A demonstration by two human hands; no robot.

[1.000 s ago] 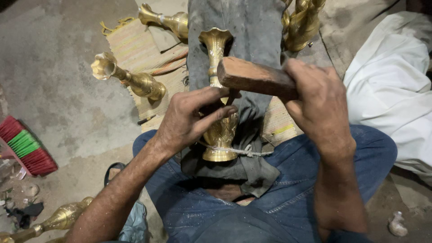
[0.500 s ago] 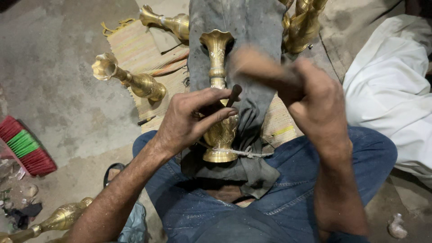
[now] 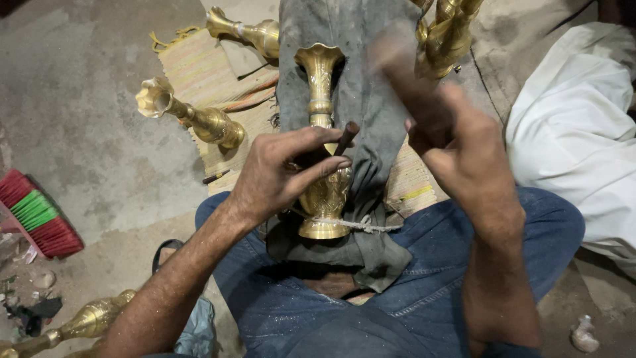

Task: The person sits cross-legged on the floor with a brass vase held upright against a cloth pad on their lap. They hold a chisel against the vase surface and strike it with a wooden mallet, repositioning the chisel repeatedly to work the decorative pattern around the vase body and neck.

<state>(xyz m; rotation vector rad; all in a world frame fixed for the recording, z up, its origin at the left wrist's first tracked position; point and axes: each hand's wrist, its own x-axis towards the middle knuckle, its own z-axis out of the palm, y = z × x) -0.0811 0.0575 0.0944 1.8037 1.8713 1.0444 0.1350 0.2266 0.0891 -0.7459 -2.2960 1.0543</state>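
Left hand (image 3: 281,174): fingers closed around a short dark punch (image 3: 347,138), its tip set against the belly of the brass vase.
Right hand (image 3: 464,149): raised and blurred, fist closed on a wooden mallet (image 3: 404,69) seen only as a smear.
Brass vase (image 3: 322,142): lying along a grey cloth (image 3: 368,99) over the person's lap, flared mouth pointing away, base tied with cord (image 3: 361,225).
Legs: blue jeans (image 3: 424,265), knees spread either side of the vase.
Mat (image 3: 199,69): woven, on the concrete floor (image 3: 79,119), carrying two more brass vases (image 3: 199,119), both lying down.
Far right: white cloth (image 3: 576,132).
Far left: red and green brush (image 3: 36,215).
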